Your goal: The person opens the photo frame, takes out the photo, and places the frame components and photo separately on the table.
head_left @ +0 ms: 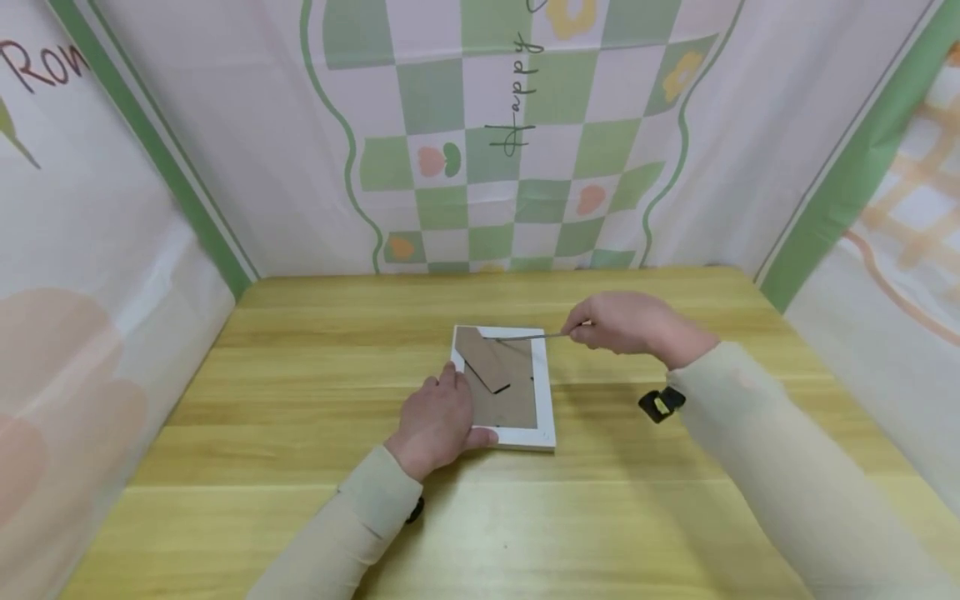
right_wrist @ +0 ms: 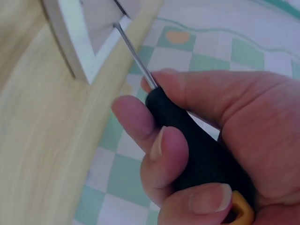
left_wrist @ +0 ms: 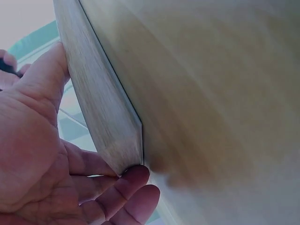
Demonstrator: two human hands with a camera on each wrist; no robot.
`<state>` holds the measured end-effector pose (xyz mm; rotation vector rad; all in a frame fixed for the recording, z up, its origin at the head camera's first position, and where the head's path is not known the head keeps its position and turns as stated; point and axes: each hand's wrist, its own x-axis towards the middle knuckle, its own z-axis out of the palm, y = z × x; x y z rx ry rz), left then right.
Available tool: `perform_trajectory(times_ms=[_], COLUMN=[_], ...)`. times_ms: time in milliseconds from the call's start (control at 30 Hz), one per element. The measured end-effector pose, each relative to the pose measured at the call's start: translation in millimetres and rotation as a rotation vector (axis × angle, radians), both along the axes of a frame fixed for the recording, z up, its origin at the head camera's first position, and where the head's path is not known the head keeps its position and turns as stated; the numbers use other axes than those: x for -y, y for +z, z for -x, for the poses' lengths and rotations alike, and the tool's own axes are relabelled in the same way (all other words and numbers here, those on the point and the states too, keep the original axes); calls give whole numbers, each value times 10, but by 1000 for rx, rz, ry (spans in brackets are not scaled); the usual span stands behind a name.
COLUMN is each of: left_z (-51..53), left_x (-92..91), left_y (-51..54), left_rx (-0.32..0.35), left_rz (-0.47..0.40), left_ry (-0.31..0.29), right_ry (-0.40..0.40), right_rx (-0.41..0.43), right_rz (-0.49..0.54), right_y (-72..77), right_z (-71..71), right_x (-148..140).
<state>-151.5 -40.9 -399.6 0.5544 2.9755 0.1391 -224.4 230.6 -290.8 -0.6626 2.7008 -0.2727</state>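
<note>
A white picture frame point(head_left: 545, 400) lies back side up on the table, its brown backing board point(head_left: 513, 408) carrying a slanted stand flap point(head_left: 483, 358). My left hand point(head_left: 435, 419) grips the frame's left edge and near-left corner; in the left wrist view the thumb and fingers point(left_wrist: 136, 176) hold its side. A screwdriver with a black handle point(right_wrist: 187, 140) is in my right hand point(head_left: 626, 323), fingers curled round it. Its thin metal shaft point(right_wrist: 136, 56) reaches over the frame's far edge, with the tip at the backing's border near the top of the flap.
The wooden table point(head_left: 300, 333) extends around the frame. Behind it hangs a cloth with a green and white check pattern point(head_left: 442, 92), and printed cloths point(head_left: 90, 250) flank both sides. A black strap with a buckle point(head_left: 662, 404) hangs at the right sleeve.
</note>
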Motion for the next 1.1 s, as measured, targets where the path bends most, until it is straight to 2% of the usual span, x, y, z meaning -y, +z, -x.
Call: perform_trajectory(times_ms=[133,200,300,533,633,900,1000,1100], left_z=[-4,-8,-12,-20,-32,-89,-104,-110], left_x=[-3,0,5,17,18,5,8,11], left_y=[-14,-25,-44,-44,-34,-22,-13,-5], left_rx=[-7,-14,-27,-36,-36,-54,-66,-74], left_rz=[2,6,15,33,37,38,41,44], left_ry=[-1,-5,-14,-22,-24,-23,-29,-37], right_ry=[-43,-33,-12,5,-5,11,12,-3], right_rx=[111,78,-25,-427,-537,-743,-765,-748], right_rz=[40,38,25,-75,-86,-103,-103,-110], right_y=[26,-16,-138,-452,-533,-661,-665,-638], right_z=[111,101,-12,-482,-622,-790,-808,-809], right_x=[-60,-88,-106,8,59,133,147,151])
